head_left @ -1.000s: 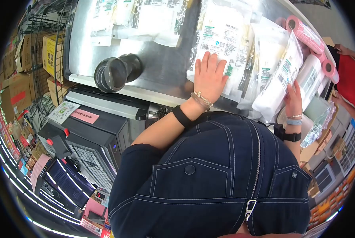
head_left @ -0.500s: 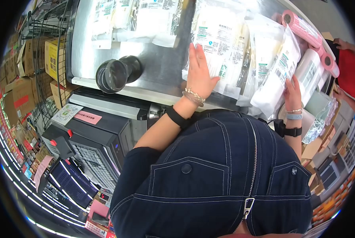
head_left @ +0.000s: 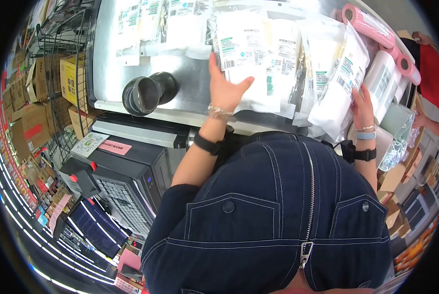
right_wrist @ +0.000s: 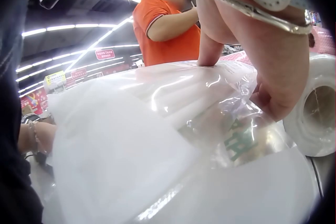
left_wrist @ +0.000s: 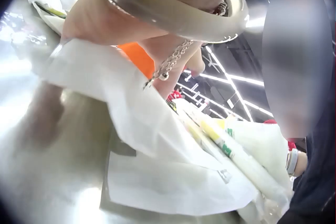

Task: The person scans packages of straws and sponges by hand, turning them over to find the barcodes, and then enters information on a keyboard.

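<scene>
In the head view, several clear plastic bags with white contents and green-and-black print lie side by side. My left hand [head_left: 229, 93] is at the lower left edge of the leftmost bag in this group [head_left: 246, 41], fingers straight and thumb stretched out over the bag. To its right lie a narrower bag [head_left: 283, 54] and a third bag [head_left: 322, 54]. At the group's right end a tilted bag [head_left: 344, 81] has my right hand [head_left: 362, 110] along its right edge, fingers extended. Its fingertips touch the crinkled film [right_wrist: 226, 77] in the right wrist view.
More white bags [head_left: 187, 22] lie at the back left of the metal counter [head_left: 195, 81]. A black round-topped device [head_left: 146, 95] stands near its front edge. Pink rolls [head_left: 369, 24] and a clear roll [head_left: 382, 73] line the right side. A person in orange [right_wrist: 168, 35] stands beyond.
My left hand has slid left, from on top of the leftmost bag to its left edge. That bag has shifted left, and the narrower one beside it shows more. My right hand stays at the tilted bag.
</scene>
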The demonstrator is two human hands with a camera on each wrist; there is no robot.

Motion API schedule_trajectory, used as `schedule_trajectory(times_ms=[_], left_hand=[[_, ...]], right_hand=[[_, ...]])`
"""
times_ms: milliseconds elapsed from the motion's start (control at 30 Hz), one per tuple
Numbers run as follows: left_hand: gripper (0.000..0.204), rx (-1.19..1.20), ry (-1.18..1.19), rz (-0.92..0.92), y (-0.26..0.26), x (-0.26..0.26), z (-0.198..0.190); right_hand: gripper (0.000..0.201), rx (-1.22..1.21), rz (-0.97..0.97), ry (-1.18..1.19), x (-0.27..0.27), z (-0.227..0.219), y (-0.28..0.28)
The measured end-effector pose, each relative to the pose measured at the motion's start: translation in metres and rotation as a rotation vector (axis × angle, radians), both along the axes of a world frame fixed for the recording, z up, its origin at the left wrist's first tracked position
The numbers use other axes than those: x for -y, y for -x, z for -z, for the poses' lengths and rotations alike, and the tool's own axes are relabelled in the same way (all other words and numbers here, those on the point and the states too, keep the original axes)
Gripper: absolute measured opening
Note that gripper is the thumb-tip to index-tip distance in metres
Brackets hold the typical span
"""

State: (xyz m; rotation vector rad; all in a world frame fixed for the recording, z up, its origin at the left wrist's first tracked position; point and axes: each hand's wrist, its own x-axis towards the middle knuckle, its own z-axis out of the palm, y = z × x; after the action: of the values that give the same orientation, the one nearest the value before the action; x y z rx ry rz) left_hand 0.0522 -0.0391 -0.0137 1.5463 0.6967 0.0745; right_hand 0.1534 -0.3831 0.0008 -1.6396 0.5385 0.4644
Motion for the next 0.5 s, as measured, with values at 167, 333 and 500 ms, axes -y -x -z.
schedule_trajectory(times_ms=[167,333,500], left_hand=[[0.070,0.158,0.010,0.064,0.024,-0.033,-0.051],[0.056,0.208,0.281,-0.166,0.041,-0.067,-0.071],[0.059,0.283,0.417,-0.161,0.045,-0.082,-0.066]], right_hand=[[0.061,-0.023,-0.069,0.010,-0.005,-0.006,-0.001],[0.062,-0.033,-0.047,0.044,-0.008,-0.008,-0.001],[0.060,-0.068,-0.027,0.084,-0.014,-0.015,-0.001]])
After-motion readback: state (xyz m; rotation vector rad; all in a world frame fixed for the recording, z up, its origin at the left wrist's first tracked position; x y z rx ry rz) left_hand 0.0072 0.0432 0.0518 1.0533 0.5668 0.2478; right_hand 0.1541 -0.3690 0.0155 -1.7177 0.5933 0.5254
